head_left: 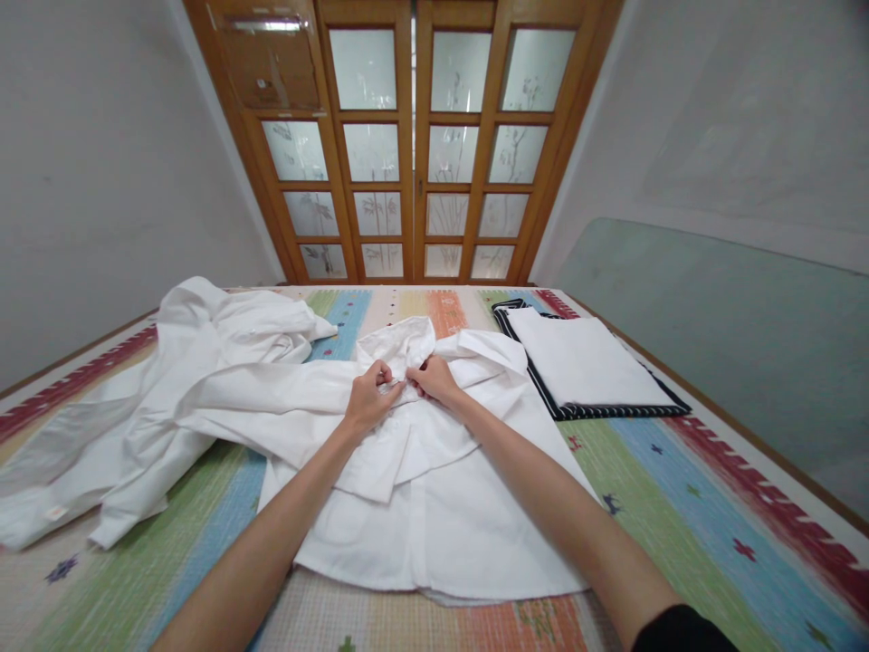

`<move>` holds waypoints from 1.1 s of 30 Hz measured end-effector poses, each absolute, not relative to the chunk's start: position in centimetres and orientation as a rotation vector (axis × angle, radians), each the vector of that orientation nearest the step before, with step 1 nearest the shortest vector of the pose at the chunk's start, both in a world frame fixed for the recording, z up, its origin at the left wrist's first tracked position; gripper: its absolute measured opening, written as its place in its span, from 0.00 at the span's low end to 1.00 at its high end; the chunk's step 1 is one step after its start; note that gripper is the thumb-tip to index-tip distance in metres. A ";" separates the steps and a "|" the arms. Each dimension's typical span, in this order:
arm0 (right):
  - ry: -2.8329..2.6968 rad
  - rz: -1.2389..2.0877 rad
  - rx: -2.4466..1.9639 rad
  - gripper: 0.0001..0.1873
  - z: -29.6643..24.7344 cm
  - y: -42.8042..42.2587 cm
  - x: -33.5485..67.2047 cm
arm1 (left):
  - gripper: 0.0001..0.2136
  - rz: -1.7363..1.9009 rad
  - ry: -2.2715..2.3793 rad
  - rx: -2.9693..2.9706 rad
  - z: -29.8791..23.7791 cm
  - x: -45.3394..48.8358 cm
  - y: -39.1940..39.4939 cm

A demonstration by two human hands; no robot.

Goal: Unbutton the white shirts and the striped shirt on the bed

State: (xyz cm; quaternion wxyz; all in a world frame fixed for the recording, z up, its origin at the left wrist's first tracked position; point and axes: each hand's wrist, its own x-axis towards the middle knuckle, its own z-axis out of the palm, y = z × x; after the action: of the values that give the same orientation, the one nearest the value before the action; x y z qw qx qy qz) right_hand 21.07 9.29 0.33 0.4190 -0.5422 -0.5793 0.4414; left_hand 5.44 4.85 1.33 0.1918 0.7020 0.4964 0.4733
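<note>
A white shirt (421,507) lies spread flat on a striped bed cover (679,507), collar away from me. My left hand (370,396) and my right hand (434,378) meet just below the collar, each pinching the shirt's front placket between closed fingers. The two hands almost touch each other. A long sleeve of the shirt stretches out to the left.
A second white garment (204,344) lies crumpled at the left. At the right a folded white cloth (584,362) rests on a dark striped folded piece (611,409). Wooden doors with frosted panes (414,145) stand beyond the bed; grey walls close both sides.
</note>
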 end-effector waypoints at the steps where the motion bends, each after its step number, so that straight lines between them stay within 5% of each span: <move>1: -1.403 1.134 -1.359 0.10 0.3 9.3 21.0 | 0.11 1.349 1.382 1.950 1.3 5.4 4.9; 14: -0.672 1.113 -1.127 0.14 6.4 11.2 24.9 | 0.11 1.662 1.365 1.773 4.7 3.1 6.6; 26: -1.582 1.087 -1.145 0.26 8.6 4.7 20.7 | 0.10 1.827 1.109 1.689 10.2 4.9 3.8; 33: -1.472 1.033 -1.253 0.18 8.5 5.6 21.4 | 0.08 1.805 1.021 1.800 10.8 5.1 2.7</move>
State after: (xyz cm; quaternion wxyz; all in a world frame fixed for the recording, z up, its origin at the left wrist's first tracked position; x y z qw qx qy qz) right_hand 21.41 5.61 8.51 0.4575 -0.5083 -0.5972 0.4192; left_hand 5.10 2.72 10.84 0.1962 0.6428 0.3646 0.6445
